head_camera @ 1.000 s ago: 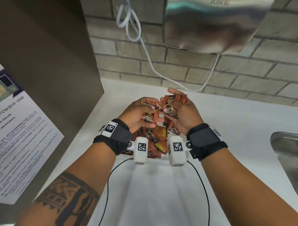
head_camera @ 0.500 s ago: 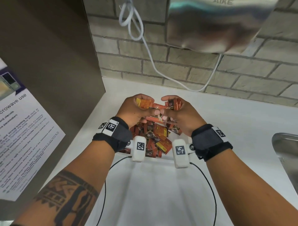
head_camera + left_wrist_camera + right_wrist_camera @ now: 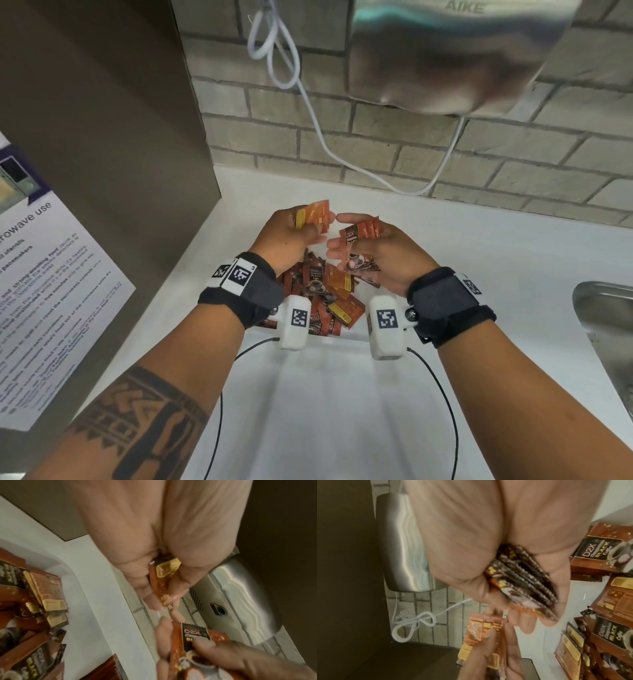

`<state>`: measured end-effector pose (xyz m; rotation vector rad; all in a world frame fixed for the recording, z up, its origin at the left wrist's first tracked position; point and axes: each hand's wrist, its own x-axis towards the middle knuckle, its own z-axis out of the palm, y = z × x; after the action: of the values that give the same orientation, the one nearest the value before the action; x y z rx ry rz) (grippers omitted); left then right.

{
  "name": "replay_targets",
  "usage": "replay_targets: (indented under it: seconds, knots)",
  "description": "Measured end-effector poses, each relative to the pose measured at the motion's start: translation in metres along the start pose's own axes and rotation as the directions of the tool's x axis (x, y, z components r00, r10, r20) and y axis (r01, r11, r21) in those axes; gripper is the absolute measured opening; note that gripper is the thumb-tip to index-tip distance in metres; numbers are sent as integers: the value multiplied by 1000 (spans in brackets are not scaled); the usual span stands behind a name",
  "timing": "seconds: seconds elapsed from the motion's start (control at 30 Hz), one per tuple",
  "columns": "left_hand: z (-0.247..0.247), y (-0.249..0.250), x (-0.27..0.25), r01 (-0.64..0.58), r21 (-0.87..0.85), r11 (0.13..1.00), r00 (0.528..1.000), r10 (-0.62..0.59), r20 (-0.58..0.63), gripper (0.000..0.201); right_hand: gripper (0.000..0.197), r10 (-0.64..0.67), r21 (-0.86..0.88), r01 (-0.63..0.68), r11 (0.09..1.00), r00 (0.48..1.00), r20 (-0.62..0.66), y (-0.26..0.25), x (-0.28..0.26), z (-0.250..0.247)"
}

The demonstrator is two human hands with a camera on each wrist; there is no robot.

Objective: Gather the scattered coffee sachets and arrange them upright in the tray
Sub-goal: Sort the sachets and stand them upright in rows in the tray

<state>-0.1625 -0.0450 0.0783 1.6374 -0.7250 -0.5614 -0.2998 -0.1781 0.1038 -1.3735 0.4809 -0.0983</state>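
The sachets point(image 3: 337, 298) are brown, orange and black with yellow patches. The bench point(image 3: 479, 246) is white. The bricks point(image 3: 376, 147) are grey.

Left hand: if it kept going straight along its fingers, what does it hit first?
Likely the brick wall. The left hand, gripping orange sachets, points up and away over the counter, with nothing between. The right hand sits beside that line. Depth is uncertain.
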Motion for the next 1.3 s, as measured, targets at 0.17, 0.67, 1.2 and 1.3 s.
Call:
replay_targets:
  seconds: [0.17,0.67,1.2,1.3]
  knots:
    - [11,0,-7,-174,349,921,981,131,144,58,49,-7,188,26,982,995,-102,2,5,8]
    - [3,5,-12,-30,-120,992,989,46,138,61,42,-30,100,38,994,996,-80,7,9,1]
    - [23,49,2,-510,619,596,855,273,441,89,24,7,122,-13,993,999,48,-21,4,-2]
    - [26,51,4,-522,640,564,850,280,446,87,17,-23,86,24,996,1000,-16,-22,2,-3]
